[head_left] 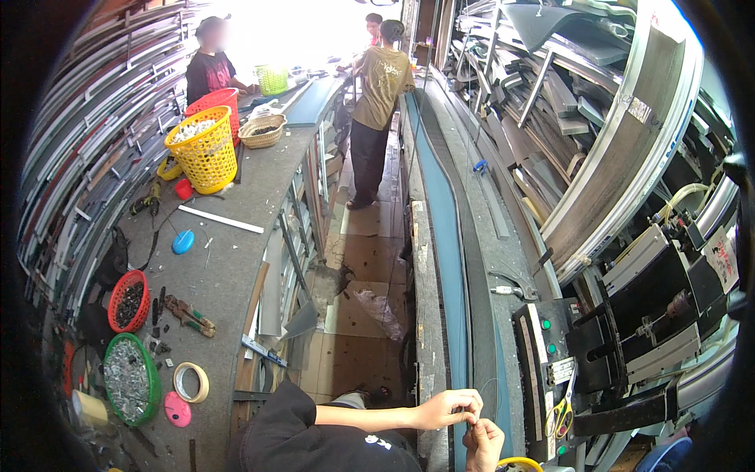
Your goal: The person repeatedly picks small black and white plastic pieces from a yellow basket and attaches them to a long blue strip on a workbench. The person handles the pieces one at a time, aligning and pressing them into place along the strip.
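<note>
- Pinching narrowly with left hand (450, 409) and right hand (484, 443) together, above near end of right table (507, 252).
- Seemingly doing fine fingertip work on a small thing, hidden between both grips, kind impossible to tell; next calling, perhaps, for steady pinch.
- On left table (228, 267), near: clear pieces in green basket (155, 385), dark bits in red basket (146, 303).
- Farther: whitish parts in yellow basket (211, 167).

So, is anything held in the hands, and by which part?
I cannot tell: left hand and right hand pinch close together; anything between is too small to see.
</note>
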A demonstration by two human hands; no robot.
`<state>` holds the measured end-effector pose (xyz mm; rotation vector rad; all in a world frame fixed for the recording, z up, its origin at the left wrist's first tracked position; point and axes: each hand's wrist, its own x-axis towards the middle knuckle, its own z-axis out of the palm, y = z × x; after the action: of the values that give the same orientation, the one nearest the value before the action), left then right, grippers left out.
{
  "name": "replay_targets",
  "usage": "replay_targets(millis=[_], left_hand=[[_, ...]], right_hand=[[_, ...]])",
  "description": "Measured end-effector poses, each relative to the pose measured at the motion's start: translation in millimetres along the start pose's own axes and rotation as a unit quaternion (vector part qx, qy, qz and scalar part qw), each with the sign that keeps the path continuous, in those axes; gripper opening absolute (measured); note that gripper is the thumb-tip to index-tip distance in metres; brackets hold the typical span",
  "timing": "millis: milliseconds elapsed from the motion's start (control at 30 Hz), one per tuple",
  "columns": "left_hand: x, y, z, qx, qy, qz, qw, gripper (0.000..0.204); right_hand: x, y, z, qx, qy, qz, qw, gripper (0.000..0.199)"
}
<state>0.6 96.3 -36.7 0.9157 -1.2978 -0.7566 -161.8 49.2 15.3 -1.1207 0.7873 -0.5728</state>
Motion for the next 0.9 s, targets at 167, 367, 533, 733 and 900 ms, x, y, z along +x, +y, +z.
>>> replay_targets(millis=[167, 367, 533, 733, 900], left_hand=[[-0.6, -8.1, 4.0, -0.097, -0.014, -0.071, 0.993, 0.028], [-3.5, -13.2, 8.3, -0.175, -0.001, -0.106, 0.979, 0.029], [-6.5, -19.1, 11.5, -0.235, 0.010, -0.162, 0.958, 0.027], [-7.0, -17.7, 17.0, -0.241, 0.023, -0.169, 0.955, 0.023], [-7.5, -14.3, 20.8, -0.252, 0.038, -0.174, 0.951, 0.023]], right_hand=[[-0.5, -3.1, 0.3, 0.020, 0.007, 0.018, 1.000, 0.020], [1.2, -2.9, 4.4, 0.029, 0.023, 0.015, 0.999, 0.016], [-2.7, -9.9, 9.3, 0.023, 0.053, 0.026, 0.998, 0.017], [-3.6, -11.2, 11.3, 0.010, 0.066, 0.017, 0.998, 0.016], [-3.9, -12.8, 12.0, 0.013, 0.059, 0.010, 0.998, 0.014]])
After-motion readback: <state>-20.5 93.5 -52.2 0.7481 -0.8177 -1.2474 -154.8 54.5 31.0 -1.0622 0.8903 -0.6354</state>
